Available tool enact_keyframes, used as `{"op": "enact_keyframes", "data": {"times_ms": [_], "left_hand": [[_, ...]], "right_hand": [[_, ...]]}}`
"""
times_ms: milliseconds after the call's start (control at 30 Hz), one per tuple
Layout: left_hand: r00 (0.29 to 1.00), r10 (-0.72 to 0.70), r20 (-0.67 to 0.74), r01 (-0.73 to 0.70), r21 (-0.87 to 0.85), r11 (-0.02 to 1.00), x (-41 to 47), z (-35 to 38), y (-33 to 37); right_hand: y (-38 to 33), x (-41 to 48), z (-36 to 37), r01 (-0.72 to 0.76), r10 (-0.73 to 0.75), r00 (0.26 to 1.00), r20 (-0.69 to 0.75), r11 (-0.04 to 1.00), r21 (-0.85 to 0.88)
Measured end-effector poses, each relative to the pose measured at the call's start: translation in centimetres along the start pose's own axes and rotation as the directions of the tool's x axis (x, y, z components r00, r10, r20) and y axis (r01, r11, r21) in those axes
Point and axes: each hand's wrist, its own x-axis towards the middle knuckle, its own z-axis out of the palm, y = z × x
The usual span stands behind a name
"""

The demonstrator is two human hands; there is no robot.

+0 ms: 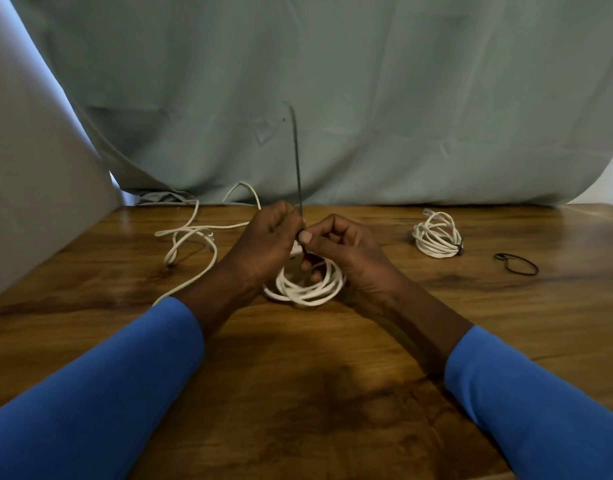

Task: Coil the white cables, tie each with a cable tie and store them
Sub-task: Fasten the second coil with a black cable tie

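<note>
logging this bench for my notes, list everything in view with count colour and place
coil: one, white, table centre, beneath both hands
upright cable tie: one, black, rising from between the hands
tied coil: one, white with a black tie round it, right rear of table
spare cable tie: one, black, looped, on table right of the tied coil
loose cable: one, white, uncoiled, left rear of table
table: one, brown wood
cloth: one, grey-green, hanging behind table
panel: one, pale grey, far left
sleeves: two, blue, bottom corners
left hand: one, grips the upright cable tie
right hand: one, pinches the tie at the coil
</note>
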Motion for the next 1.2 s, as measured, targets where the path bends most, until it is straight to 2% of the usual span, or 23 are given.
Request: {"op": "enact_keyframes", "data": {"times_ms": [167, 300, 400, 500, 600, 767, 900, 1033, 1200], "left_hand": [[0.984, -0.17, -0.054, 0.16, -0.156, 0.975, 0.1, 0.9, 0.6], [0.984, -0.179, 0.01, 0.179, -0.138, 0.974, 0.0, 0.7, 0.5], [0.988, -0.153, -0.008, 0.151, -0.113, 0.982, 0.2, 0.2, 0.6], [0.983, -0.173, -0.054, 0.156, -0.234, 0.96, 0.5, -0.4, 1.0], [0.97, -0.238, -0.052, 0.205, -0.359, 0.911, 0.8, -0.7, 1.4], [0.93, -0.366, -0.007, 0.31, -0.518, 0.797, 1.1, -0.8, 1.2], [0.923, -0.38, 0.062, 0.355, -0.52, 0.777, 1.4, -1.4, 0.6], [0.909, -0.416, 0.007, 0.318, -0.655, 0.686, 1.4, -0.6, -0.1], [0.878, -0.432, -0.207, 0.153, -0.733, 0.663, 1.3, 0.7, -0.4]], "right_hand": [[-1.1, -0.2, -0.9, 0.122, -0.12, 0.993, 0.024, 0.974, -0.192], [-1.0, -0.2, -1.4, 0.192, -0.19, 0.981, 0.041, 0.921, -0.339], [-0.5, -0.2, -1.0, 0.207, -0.222, 0.975, -0.012, 0.926, -0.315], [-0.1, -0.1, -0.5, 0.21, -0.229, 0.972, -0.059, 0.949, -0.235], [-0.1, 0.2, -0.6, 0.225, -0.235, 0.972, -0.029, 0.953, -0.202], [-0.2, 0.1, -1.0, 0.264, -0.258, 0.964, 0.064, 0.905, -0.334], [0.1, -0.3, -0.8, 0.285, -0.241, 0.958, 0.155, 0.859, -0.425], [1.4, 0.2, 0.0, 0.251, -0.29, 0.957, -0.003, 0.833, -0.493], [2.7, 0.6, 0.3, 0.241, -0.409, 0.904, -0.129, 0.733, -0.636]]}}
